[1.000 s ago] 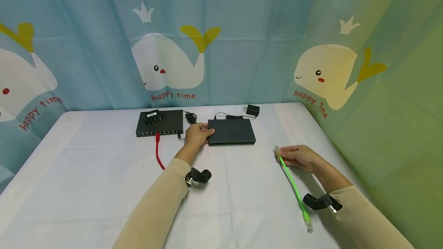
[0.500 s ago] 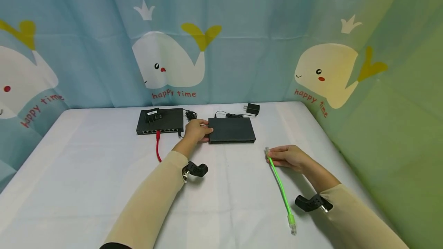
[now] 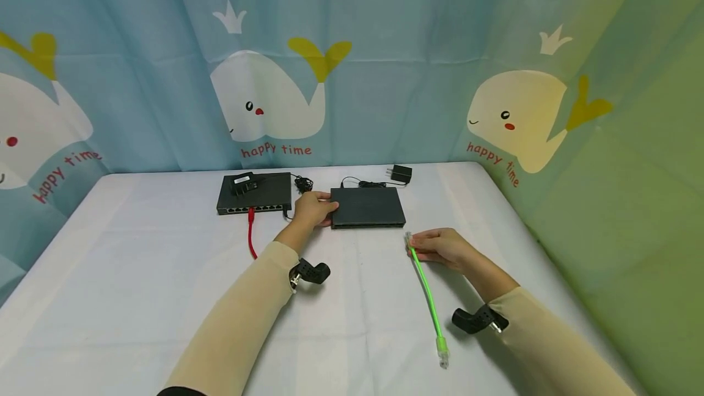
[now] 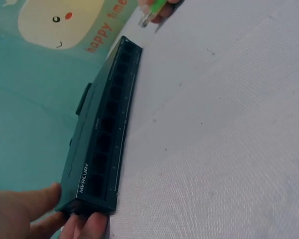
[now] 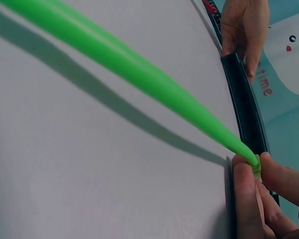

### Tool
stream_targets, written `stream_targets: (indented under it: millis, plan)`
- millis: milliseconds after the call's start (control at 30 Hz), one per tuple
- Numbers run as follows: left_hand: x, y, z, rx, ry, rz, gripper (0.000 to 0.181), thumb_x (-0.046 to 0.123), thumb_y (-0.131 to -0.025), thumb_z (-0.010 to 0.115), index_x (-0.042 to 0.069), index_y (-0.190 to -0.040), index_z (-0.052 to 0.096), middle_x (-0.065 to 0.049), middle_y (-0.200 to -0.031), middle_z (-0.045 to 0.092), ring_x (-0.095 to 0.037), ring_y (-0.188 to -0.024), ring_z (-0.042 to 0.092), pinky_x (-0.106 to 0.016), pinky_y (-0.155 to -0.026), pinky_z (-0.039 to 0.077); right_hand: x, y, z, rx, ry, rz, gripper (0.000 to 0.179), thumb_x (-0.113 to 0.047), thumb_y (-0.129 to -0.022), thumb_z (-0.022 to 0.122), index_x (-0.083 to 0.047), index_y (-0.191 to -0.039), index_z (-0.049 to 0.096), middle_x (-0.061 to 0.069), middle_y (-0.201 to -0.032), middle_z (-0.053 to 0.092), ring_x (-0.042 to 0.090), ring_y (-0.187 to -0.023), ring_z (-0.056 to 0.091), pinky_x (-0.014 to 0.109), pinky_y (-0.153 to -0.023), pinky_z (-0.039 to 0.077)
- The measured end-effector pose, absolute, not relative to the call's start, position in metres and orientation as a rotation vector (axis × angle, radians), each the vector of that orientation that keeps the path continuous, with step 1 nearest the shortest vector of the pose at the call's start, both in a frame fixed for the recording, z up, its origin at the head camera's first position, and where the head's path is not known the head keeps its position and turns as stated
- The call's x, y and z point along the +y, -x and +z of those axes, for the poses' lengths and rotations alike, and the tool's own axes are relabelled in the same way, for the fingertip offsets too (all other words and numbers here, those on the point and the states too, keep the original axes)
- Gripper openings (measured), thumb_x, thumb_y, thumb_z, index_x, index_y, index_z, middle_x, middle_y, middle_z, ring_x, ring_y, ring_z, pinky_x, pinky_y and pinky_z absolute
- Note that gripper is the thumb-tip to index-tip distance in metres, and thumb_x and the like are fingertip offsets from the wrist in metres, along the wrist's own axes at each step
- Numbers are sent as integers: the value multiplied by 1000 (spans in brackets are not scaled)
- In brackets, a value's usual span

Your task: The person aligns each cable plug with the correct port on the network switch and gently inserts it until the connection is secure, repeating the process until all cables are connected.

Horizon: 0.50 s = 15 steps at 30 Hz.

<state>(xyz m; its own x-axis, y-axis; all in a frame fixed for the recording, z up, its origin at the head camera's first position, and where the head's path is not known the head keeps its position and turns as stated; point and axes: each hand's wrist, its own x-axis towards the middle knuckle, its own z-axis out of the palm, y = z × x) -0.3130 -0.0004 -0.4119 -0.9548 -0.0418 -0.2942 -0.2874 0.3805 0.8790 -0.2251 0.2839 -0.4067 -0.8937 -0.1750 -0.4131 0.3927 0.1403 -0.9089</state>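
A black network switch (image 3: 368, 208) lies flat on the white-covered table, its row of ports facing me. My left hand (image 3: 311, 209) grips its left end, thumb on top, as the left wrist view of the switch (image 4: 102, 129) shows. To the right and a little nearer, my right hand (image 3: 444, 248) pinches one plug of a short green Ethernet cable (image 3: 426, 292). That clear plug points away from me, close to the switch's front right corner but apart from it. The cable's other plug (image 3: 442, 356) hangs toward me. In the right wrist view my fingers (image 5: 244, 186) cover most of the pinched plug.
Left of my left hand stands a second black switch (image 3: 272, 191) with a red cable (image 3: 250, 231) in a front port and a power adapter (image 3: 242, 186) on top. Another power adapter (image 3: 401, 174) with a coiled cord (image 3: 371, 184) lies behind the held switch. Curtains (image 3: 385, 109) close off the back.
My right hand has moved left with the green cable, bringing its plug nearer to the switch. My left hand keeps its hold, and the switch stays in about the same place.
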Motion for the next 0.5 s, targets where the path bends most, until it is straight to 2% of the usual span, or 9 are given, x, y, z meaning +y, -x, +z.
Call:
stream_targets:
  millis: [233,500]
  plan:
    - [-1,312,-413,2415,267,1614,55,16,-84,80,11,-135,61,-11,-126,66,-25,-97,72,-28,-66,62,272,228,-408,2018,-202,-1824,43,1,-97,58,21,-133,44,-1,-83,73,8,-76,71,18,-68,59]
    - [0,312,-415,2388,272,1646,55,13,-85,79,11,-136,60,-11,-126,65,-26,-102,70,-30,-68,63,262,230,-403,2048,-224,-1788,47,2,-96,60,21,-135,43,-2,-83,72,4,-75,70,18,-69,59]
